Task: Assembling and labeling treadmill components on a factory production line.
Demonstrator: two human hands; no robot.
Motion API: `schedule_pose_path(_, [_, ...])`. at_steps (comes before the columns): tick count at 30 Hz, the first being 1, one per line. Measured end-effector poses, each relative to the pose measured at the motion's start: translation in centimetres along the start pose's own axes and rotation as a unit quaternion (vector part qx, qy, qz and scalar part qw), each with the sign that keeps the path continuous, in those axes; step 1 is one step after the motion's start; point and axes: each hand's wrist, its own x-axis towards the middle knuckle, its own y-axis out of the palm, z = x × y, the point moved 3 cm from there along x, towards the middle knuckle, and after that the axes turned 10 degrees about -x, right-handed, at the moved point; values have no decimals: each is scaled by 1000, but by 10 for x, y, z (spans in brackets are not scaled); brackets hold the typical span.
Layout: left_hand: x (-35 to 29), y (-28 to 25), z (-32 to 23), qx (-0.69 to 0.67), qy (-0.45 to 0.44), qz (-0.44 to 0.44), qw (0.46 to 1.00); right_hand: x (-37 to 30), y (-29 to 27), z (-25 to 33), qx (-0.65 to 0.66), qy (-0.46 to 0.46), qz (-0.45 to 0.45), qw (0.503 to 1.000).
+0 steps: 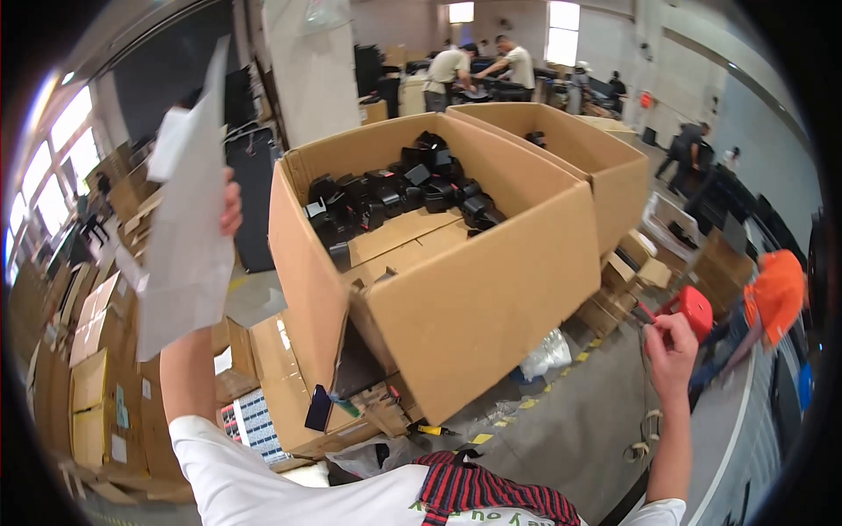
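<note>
My left hand is raised at the left, its fingers curled round the edge of a thin white sheet that hangs upright and hides most of the palm. Whether it is paper or a flat plastic bag I cannot tell. At the right, my right hand is closed on a slim dark-and-red tool, whose kind is too small to make out. Between my arms stands a large open cardboard box, with many black plastic parts heaped at its far side and flat cardboard inside. Neither hand touches the box.
Behind it is a second open box. Stacked cartons line the left; a phone lies on a carton below. A red stool and a person in an orange top are at the right. Other people work at the back.
</note>
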Motion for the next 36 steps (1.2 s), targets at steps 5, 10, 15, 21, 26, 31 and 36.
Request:
schedule_pose_path(5, [96,60,55,357,-8,-197,913,130,50,-88,53,-47,44,997])
schedule_pose_path(10, [153,65,126,534,-165,-191,807,264,127,-172,161,-28,66,984])
schedule_pose_path(15, [141,-17,180,697,-347,-180,601,372,206,-231,156,-74,93,981])
schedule_pose_path(21, [108,-159,214,774,-405,-172,455,446,298,-302,3,-63,248,967])
schedule_pose_path(26, [113,-171,234,731,-397,-355,427,468,398,-297,-72,-153,371,913])
schedule_pose_path(31, [74,-157,220,633,-169,-475,588,427,526,-269,-51,-231,533,812])
schedule_pose_path(36, [122,-150,250,742,-128,-431,498,356,564,-357,-53,-258,563,783])
